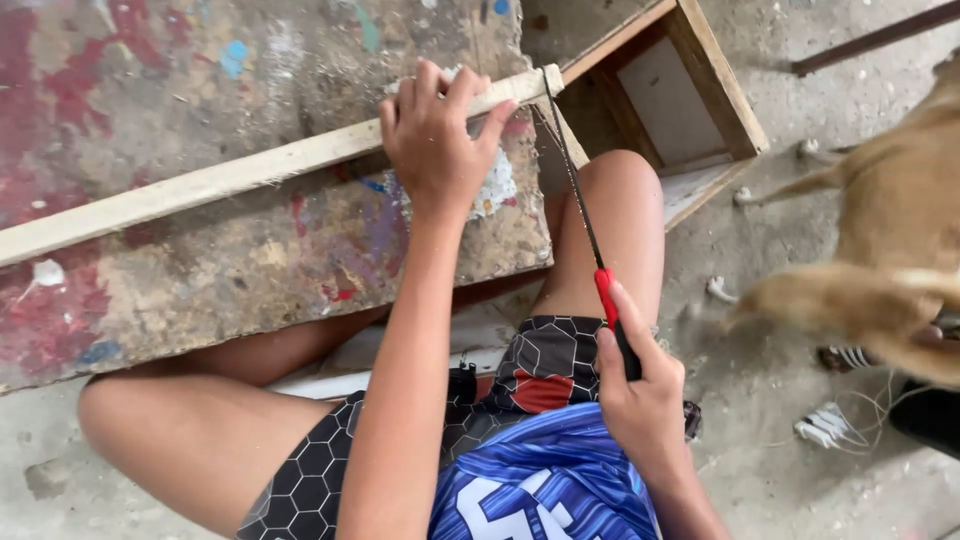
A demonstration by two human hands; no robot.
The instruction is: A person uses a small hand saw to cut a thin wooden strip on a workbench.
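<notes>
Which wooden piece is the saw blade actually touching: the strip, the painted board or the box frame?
The long pale strip, at its right end, pinned by the left hand.

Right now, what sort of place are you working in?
Probably an informal outdoor or yard woodworking spot: a bare concrete floor, a paint-stained board as a bench, the left hand pinning a wooden strip under the right hand's saw, a dog nearby.
</notes>
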